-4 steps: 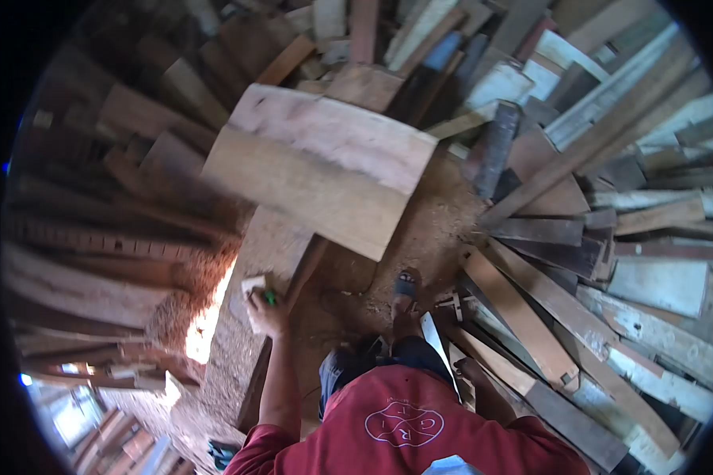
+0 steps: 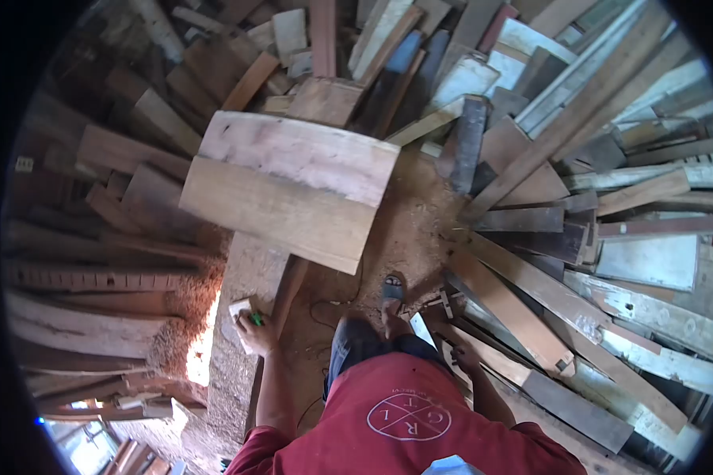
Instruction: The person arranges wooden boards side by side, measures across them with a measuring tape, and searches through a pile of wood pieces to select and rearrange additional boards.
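We see the left hand (image 2: 259, 338), fingers curled closed over a pale block (image 2: 240, 306) on the wooden bench (image 2: 253, 265); a green item (image 2: 255, 318) there is too small to identify. The right hand (image 2: 465, 359) is shadowed; we cannot tell its fingers' spread or hold. A two-toned board (image 2: 285, 190) hides part of the bench.

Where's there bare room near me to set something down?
The bench has a bare-looking stretch between the wide panel and your left hand. Dusty floor lies open between the panel and the planks on the right. It's crowded among those planks and the boards piled beyond the panel.
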`<state>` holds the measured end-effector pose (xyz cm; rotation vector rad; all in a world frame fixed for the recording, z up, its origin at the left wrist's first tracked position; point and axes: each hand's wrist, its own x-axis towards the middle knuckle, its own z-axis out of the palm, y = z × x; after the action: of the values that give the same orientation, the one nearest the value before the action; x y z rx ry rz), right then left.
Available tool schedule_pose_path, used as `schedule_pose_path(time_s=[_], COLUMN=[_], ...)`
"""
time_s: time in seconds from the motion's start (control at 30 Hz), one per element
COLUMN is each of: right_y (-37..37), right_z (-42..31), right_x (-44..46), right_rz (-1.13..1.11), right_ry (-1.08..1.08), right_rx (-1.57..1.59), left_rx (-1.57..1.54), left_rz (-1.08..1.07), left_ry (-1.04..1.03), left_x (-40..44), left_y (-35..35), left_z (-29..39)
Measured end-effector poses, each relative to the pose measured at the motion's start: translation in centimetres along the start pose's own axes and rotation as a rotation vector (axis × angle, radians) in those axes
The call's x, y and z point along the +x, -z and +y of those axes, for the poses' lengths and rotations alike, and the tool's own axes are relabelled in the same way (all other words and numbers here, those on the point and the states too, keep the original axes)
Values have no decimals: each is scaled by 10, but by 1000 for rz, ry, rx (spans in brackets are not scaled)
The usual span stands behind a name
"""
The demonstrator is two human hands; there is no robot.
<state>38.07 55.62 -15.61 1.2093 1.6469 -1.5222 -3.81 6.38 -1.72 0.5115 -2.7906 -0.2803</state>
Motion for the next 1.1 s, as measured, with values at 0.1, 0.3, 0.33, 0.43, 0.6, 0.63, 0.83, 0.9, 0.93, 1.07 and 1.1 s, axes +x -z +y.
schedule_pose_path(time_s=[0.1, 0.3, 0.33, 0.43, 0.6, 0.63, 0.83, 0.9, 0.93, 1.07, 1.1], right_y=[-4, 88, 119, 166, 227, 243, 306, 282, 267, 180, 150], right_z=[-94, -163, -178, -242, -339, -351, -523, -609, -650, -773, -803], right_x=[-76, -33, -3, 23, 105, 125, 171, 157, 153, 148, 137], right_rz=[159, 277, 286, 312, 195, 89, 157, 268, 248, -37, -74], right_ry=[115, 165, 196, 234, 155, 148, 244, 472, 495, 940, 890], right_rx=[84, -248, -82, 94, -72, -76, -408, -427, -458, -674, -824], left_rx=[29, 24, 16, 102, -299, -370, -352, -255, -192, -136, -126], left_rz=[-41, -88, -130, 70, 37, -7, -76, -96, 5, 125, 169], left_ry=[-47, -31, 132, 225, 401, 457, 417, 548, 543, 616, 611], left_x=[-7, 6, 16, 23, 89, 104, 156, 158, 157, 155, 154], left_y=[27, 35, 43, 18, -9, -7, -43, -68, -78, -95, -104], left_z=[-25, -3, 24, 52, 186, 222, 328, 330, 331, 333, 335])
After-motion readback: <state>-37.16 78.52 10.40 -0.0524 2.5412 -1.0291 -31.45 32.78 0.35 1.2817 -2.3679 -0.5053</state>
